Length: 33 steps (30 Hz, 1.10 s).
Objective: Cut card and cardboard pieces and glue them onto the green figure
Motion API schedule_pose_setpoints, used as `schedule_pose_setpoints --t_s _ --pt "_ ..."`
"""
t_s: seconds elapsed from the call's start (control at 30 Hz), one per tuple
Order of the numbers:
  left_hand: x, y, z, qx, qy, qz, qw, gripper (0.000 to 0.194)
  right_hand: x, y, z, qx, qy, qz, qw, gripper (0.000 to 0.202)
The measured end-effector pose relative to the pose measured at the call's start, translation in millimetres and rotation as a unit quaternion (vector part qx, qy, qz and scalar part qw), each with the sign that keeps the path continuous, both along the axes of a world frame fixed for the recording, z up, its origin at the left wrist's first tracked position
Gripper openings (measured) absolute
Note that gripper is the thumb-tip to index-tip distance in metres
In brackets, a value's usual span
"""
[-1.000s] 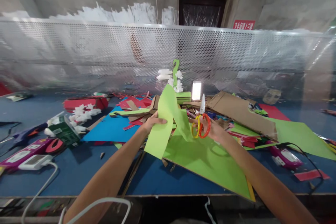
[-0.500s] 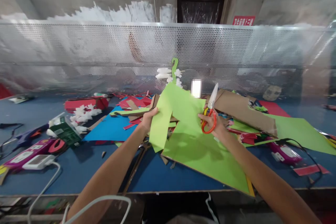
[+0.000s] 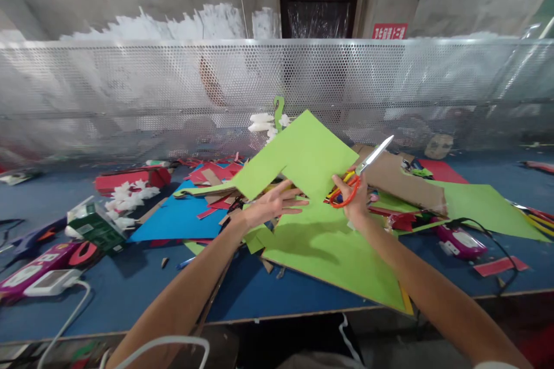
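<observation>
1 green sheet [image 3: 303,153], above left hand [image 3: 272,207]: fingers spread, empty. Right hand [image 3: 355,202]: curled round scissors [image 3: 364,168], thumb on sheet's edge.

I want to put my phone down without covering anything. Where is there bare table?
Blue table shows between the white device and left forearm; a smaller patch lies between that forearm and the green board. Another lies far right, behind the green sheet. Beyond the left hand, scraps and cardboard crowd it.
</observation>
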<state>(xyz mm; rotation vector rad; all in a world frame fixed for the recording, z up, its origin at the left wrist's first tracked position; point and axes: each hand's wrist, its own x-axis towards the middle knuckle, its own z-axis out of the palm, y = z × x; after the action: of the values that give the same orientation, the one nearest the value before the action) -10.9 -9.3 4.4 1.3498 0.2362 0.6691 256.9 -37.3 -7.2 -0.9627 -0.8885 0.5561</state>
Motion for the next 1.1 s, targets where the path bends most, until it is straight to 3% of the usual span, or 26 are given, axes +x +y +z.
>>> schedule_pose_setpoints --t_s 0.1,0.23,0.4,0.53,0.63,0.77,0.87,1.1 --pt "17.5 -3.9 -4.7 0.03 0.096 0.108 0.989 0.048 -4.8 -6.4 1.2 -0.017 -0.078 0.021 0.997 0.053" --pt "27.5 -9.5 -4.9 0.045 0.188 0.168 0.967 0.047 -11.2 -16.6 7.4 -0.022 -0.135 0.07 0.988 0.048" --pt "30.2 -10.4 -7.9 0.049 0.194 0.237 0.951 0.045 -16.0 -22.7 15.1 -0.024 -0.147 0.097 0.984 0.05" --pt "29.5 -0.3 -14.2 0.018 0.175 0.301 0.937 0.053 -11.0 -22.2 20.3 -0.026 -0.132 0.163 0.977 0.053" --pt "24.8 8.8 -15.6 0.001 0.128 0.35 0.928 0.055 2.4 -22.3 28.0 -0.071 -0.172 0.248 0.951 0.054" --pt "16.3 14.8 -10.9 0.047 0.111 0.428 0.896 0.049 26.9 -22.1 36.9 -0.129 -0.324 0.331 0.877 0.053" --pt "11.9 15.3 -5.1 0.077 0.117 0.456 0.879 0.043 41.2 -20.9 37.5 -0.139 -0.407 0.323 0.843 0.05" --pt "4.7 20.7 -0.6 0.118 0.098 0.452 0.879 0.041 52.2 -19.9 37.0 -0.143 -0.48 0.322 0.803 0.045"
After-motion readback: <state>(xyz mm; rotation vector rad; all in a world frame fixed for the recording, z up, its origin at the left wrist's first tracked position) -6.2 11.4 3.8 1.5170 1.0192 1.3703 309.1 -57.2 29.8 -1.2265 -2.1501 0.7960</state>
